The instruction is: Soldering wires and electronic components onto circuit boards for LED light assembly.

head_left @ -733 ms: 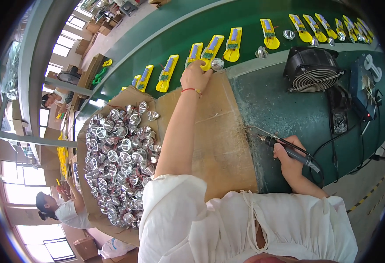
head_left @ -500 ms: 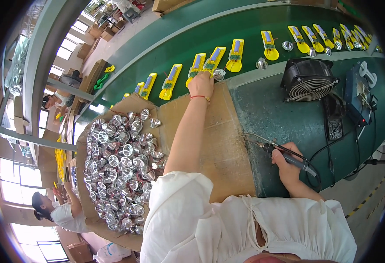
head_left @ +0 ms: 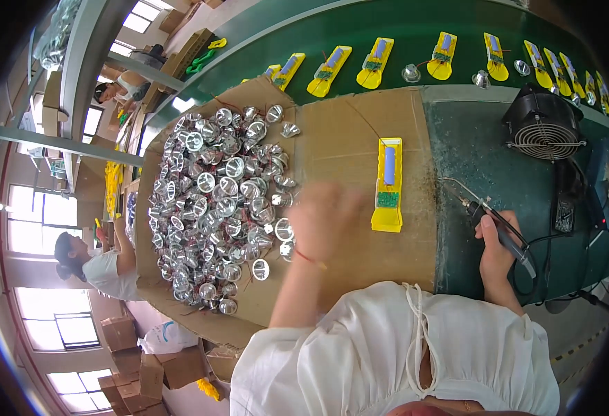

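Note:
A yellow flashlight housing [head_left: 387, 218] lies on the cardboard sheet in front of me, with a purple battery [head_left: 390, 165] and a green circuit board [head_left: 387, 200] in it. To its left, my left hand [head_left: 322, 218] is smeared by motion beside the right edge of a pile of silver reflector cups [head_left: 228, 188]; whether its fingers hold anything cannot be seen. My right hand [head_left: 498, 246] grips a soldering iron [head_left: 502, 239] over the green bench, right of the cardboard. The iron's tip points up and left, apart from the housing. A thin wire runs from the housing's top end.
Beyond the cardboard, a green conveyor [head_left: 249, 59] carries several more yellow housings [head_left: 330, 71] and loose reflector cups. A black fan [head_left: 541, 125] stands at the right, near a blue soldering station [head_left: 601, 182]. Two people work off to the left.
My left hand has come back from the conveyor toward the reflector pile. One yellow housing now lies on the cardboard. The whole view has shifted; my right hand keeps hold of the soldering iron.

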A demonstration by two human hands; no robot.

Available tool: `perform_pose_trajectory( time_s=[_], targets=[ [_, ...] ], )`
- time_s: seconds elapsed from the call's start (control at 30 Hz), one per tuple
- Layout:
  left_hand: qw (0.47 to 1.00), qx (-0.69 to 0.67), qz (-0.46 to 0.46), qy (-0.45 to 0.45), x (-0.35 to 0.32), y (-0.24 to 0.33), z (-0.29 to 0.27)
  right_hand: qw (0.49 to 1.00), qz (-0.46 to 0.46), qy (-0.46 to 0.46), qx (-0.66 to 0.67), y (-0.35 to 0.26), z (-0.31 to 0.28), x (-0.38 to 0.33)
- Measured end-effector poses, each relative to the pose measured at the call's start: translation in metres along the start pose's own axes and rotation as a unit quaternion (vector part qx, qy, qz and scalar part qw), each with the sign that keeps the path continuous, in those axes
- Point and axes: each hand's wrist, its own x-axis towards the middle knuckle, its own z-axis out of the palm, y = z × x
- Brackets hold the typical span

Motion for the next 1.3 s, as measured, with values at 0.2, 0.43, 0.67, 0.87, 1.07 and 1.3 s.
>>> perform_pose_trajectory(
  time_s=[0.2,0.43,0.67,0.87,1.07,1.3],
  targets=[
    [0.944,0.298,-0.143,-0.003,0.059,-0.11,-0.007,0.999,-0.009,-0.03,-0.018,-0.004,0.007,-0.015],
    [0.984,0.053,-0.159,0.059,0.046,-0.093,-0.028,0.999,-0.018,-0.028,-0.012,-0.012,0.01,-0.021],
    [0.872,-0.368,-0.293,-0.137,-0.016,0.012,-0.001,0.992,-0.054,-0.104,-0.044,-0.02,0.029,-0.019],
    [0.918,-0.276,-0.247,-0.143,-0.046,0.007,0.03,0.979,-0.101,-0.156,-0.089,-0.018,0.042,-0.021],
    [0.938,-0.263,-0.2,-0.108,-0.045,0.017,0.033,0.98,-0.098,-0.143,-0.093,-0.007,0.04,-0.024],
    [0.936,-0.275,-0.196,-0.096,-0.045,0.017,0.037,0.984,-0.079,-0.137,-0.077,-0.005,0.041,-0.025]
  ],
)
